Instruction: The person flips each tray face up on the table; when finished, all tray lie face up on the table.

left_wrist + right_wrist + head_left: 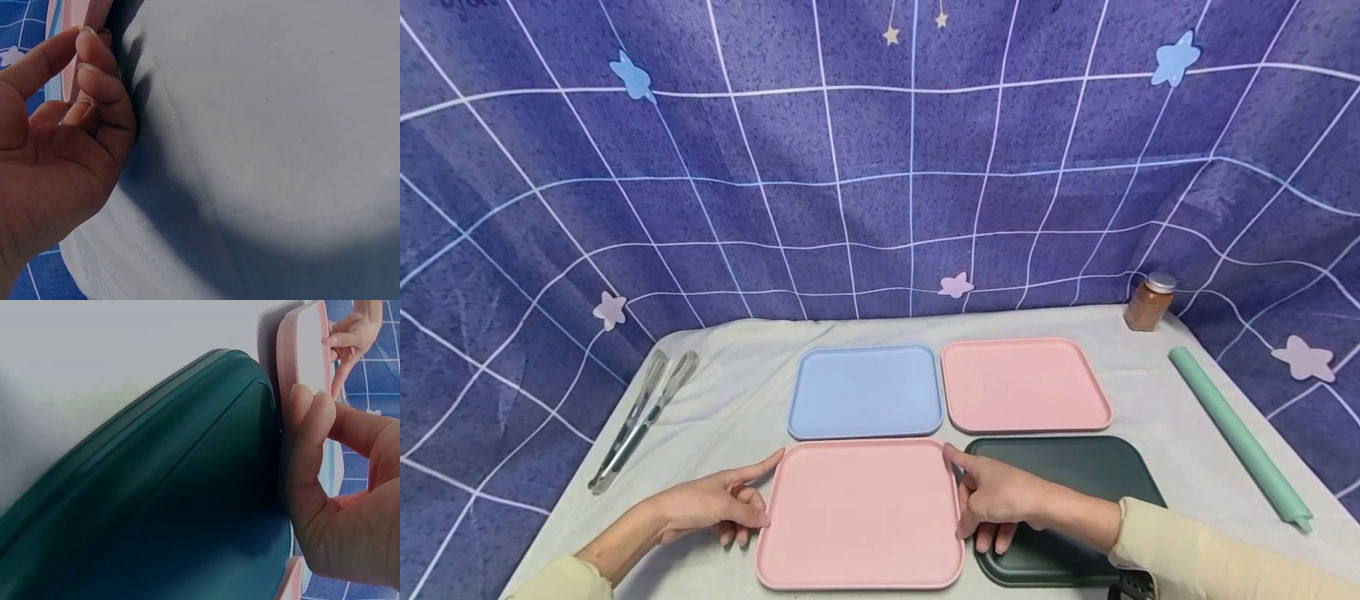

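The desk [722,392] carries the near pink tray [861,517], front & approx. mid. Dark green tray [1078,462] sits just R of it, blue tray [865,392] just behind, far pink tray [1026,385] behind-R; tight grid prob. saves space. Mint roll [1240,437] lies well R of it, tongs [643,427] well L, seemingly out of the way. L hand [722,504] & R hand [1000,492] pinch its opposite sides w/ their fingers, prob. for even control. Jar [1148,304]: far behind-R of it.
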Demonstrator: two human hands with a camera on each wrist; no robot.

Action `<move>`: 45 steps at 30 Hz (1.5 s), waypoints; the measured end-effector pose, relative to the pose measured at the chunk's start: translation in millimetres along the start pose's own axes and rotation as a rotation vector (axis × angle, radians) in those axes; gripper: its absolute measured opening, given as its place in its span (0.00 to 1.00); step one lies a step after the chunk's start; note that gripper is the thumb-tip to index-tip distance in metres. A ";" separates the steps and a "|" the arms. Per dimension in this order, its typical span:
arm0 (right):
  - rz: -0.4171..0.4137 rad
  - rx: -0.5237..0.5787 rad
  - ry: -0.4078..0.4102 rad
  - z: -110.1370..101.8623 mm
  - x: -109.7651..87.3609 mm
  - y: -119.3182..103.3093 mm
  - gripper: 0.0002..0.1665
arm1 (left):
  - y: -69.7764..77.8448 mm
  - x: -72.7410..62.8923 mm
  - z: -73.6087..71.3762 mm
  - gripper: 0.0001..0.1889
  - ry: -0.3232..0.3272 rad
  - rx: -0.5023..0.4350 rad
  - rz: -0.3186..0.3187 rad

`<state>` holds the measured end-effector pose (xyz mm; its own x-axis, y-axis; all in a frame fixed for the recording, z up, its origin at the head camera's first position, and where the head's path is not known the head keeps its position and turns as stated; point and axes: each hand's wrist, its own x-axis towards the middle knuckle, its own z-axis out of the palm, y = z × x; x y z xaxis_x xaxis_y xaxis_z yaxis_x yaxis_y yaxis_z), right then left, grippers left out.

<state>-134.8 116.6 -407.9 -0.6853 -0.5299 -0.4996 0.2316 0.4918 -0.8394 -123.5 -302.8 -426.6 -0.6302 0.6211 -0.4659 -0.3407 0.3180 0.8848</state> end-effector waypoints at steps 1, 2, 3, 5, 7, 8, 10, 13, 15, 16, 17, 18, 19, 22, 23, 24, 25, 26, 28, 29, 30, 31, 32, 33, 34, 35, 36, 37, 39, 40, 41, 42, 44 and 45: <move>0.000 -0.003 0.001 0.1 -0.1 -0.1 0.68 | 0.1 0.1 0.1 0.53 0.002 0.001 0.000; 0.000 -0.005 0.001 0.1 -0.1 -0.2 0.68 | 0.3 0.1 0.2 0.53 0.004 0.002 -0.001; 0.000 -0.007 0.002 0.1 -0.2 -0.3 0.68 | 0.5 0.2 0.5 0.53 0.007 0.005 -0.002; 0.003 -0.011 0.002 0.2 0.1 -0.8 0.68 | 1.3 0.3 1.1 0.53 0.014 0.008 -0.004; 0.008 -0.017 0.005 0.2 0.3 -1.4 0.68 | 2.3 0.3 1.9 0.54 0.020 0.011 -0.007; 0.010 -0.020 0.006 0.2 0.5 -1.6 0.67 | 2.7 0.3 2.3 0.54 0.023 0.014 -0.008; 0.013 -0.026 0.008 0.1 0.7 -2.0 0.67 | 3.5 0.2 2.8 0.54 0.030 0.016 -0.012; 0.015 -0.032 0.010 0.1 0.6 -2.3 0.67 | 4.4 0.0 3.4 0.54 0.039 0.019 -0.023; 0.016 -0.034 0.010 0.1 0.4 -2.6 0.67 | 5.1 -0.3 4.0 0.54 0.049 0.017 -0.034; 0.016 -0.034 0.010 0.1 0.3 -2.7 0.67 | 5.3 -0.5 4.4 0.54 0.055 0.017 -0.040; 0.017 -0.035 0.011 0.2 0.2 -2.9 0.67 | 5.6 -0.7 4.8 0.55 0.062 0.016 -0.046; 0.019 -0.037 0.012 0.2 0.2 -3.0 0.67 | 5.9 -0.9 5.3 0.55 0.069 0.014 -0.052; 0.020 -0.037 0.012 0.2 0.2 -3.1 0.67 | 6.1 -1.1 5.7 0.55 0.075 0.012 -0.057; 0.024 -0.040 0.014 0.3 0.2 -3.1 0.67 | 6.6 -1.7 6.9 0.55 0.087 0.013 -0.068; 0.026 -0.041 0.015 0.4 0.3 -3.0 0.67 | 6.7 -1.8 7.2 0.55 0.090 0.014 -0.070; 0.027 -0.043 0.016 0.5 0.5 -2.9 0.67 | 6.8 -1.9 7.5 0.55 0.092 0.014 -0.072; 0.028 -0.045 0.017 0.6 0.6 -2.9 0.67 | 6.9 -2.0 7.8 0.55 0.094 0.015 -0.074; 0.027 -0.049 0.019 0.7 0.8 -2.9 0.67 | 6.9 -2.0 8.0 0.55 0.095 0.016 -0.075; 0.026 -0.060 0.024 1.0 1.2 -2.8 0.67 | 6.9 -2.0 8.3 0.55 0.098 0.017 -0.076; 0.025 -0.066 0.027 1.2 1.5 -2.9 0.67 | 6.8 -2.0 8.4 0.55 0.098 0.017 -0.076; 0.024 -0.073 0.030 1.2 1.6 -3.0 0.66 | 6.8 -1.9 8.5 0.55 0.097 0.018 -0.075; 0.023 -0.081 0.035 1.3 1.6 -3.2 0.66 | 6.8 -1.9 8.6 0.55 0.097 0.019 -0.074; 0.023 -0.089 0.038 1.3 1.6 -3.4 0.66 | 6.7 -1.8 8.7 0.55 0.096 0.019 -0.072; 0.022 -0.094 0.041 1.2 1.6 -3.6 0.66 | 6.7 -1.7 8.8 0.55 0.096 0.020 -0.070; 0.020 -0.098 0.044 1.1 1.4 -3.9 0.66 | 6.7 -1.7 9.0 0.55 0.096 0.021 -0.069; 0.018 -0.103 0.047 1.1 1.3 -4.3 0.66 | 6.7 -1.7 9.0 0.54 0.096 0.022 -0.068; 0.013 -0.107 0.049 1.0 1.1 -4.5 0.66 | 6.8 -1.7 9.2 0.54 0.098 0.024 -0.066; 0.009 -0.111 0.051 1.0 0.9 -4.7 0.66 | 6.6 -1.7 9.3 0.54 0.100 0.026 -0.064; 0.003 -0.119 0.054 1.1 0.8 -5.2 0.66 | 6.2 -1.9 9.3 0.54 0.102 0.029 -0.061; 0.001 -0.125 0.058 1.3 0.9 -5.5 0.66 | 6.1 -1.9 9.2 0.54 0.100 0.030 -0.058; 0.002 -0.130 0.061 1.5 1.0 -5.8 0.66 | 6.2 -1.9 9.2 0.54 0.098 0.032 -0.055; 0.001 -0.135 0.064 1.6 1.2 -5.9 0.65 | 6.0 -2.0 9.1 0.54 0.097 0.034 -0.050; 0.004 -0.151 0.074 2.0 1.6 -6.4 0.65 | 6.0 -1.9 8.9 0.54 0.094 0.038 -0.042; 0.006 -0.159 0.078 2.1 1.8 -6.7 0.65 | 6.2 -1.8 9.0 0.54 0.094 0.041 -0.040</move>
<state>-136.1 110.9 -403.6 -0.7373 -0.4742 -0.4811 0.1282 0.6009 -0.7889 -118.2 -295.5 -420.2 -0.6803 0.5380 -0.4977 -0.3389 0.3713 0.8645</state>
